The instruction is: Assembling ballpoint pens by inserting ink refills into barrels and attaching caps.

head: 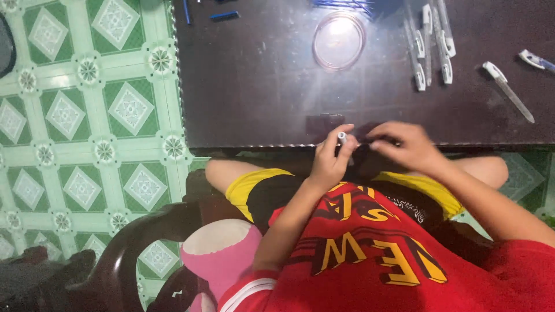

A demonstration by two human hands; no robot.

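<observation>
My left hand (332, 159) is closed around a small white plastic pen piece (342, 138); the thumb and the fingers clamp it, and its end points up out of my fist. The hand is at the near edge of the dark glossy desk (260, 86), just above my lap.

My right hand (404, 144) is just beside the left one, on the same desk edge. Its fingers are bent together and pinch toward the pen piece, but the picture is blurred there, so I cannot tell if they hold something.

Far from my right hand, toward the back of the desk, a group of clear plastic pens with white caps (430, 46) lies close together. Further to the right of that hand there is one more clear pen with a white cap (509, 89), lying apart from the group, and a white and blue pen part (536, 60) near the desk border.

Beyond my left hand, in the middle of the desk, stands a round transparent plastic lid (339, 40). Further back and left of it lies a short blue stick (224, 15).

To the left of the desk is the green and white patterned tile floor (87, 115).
</observation>
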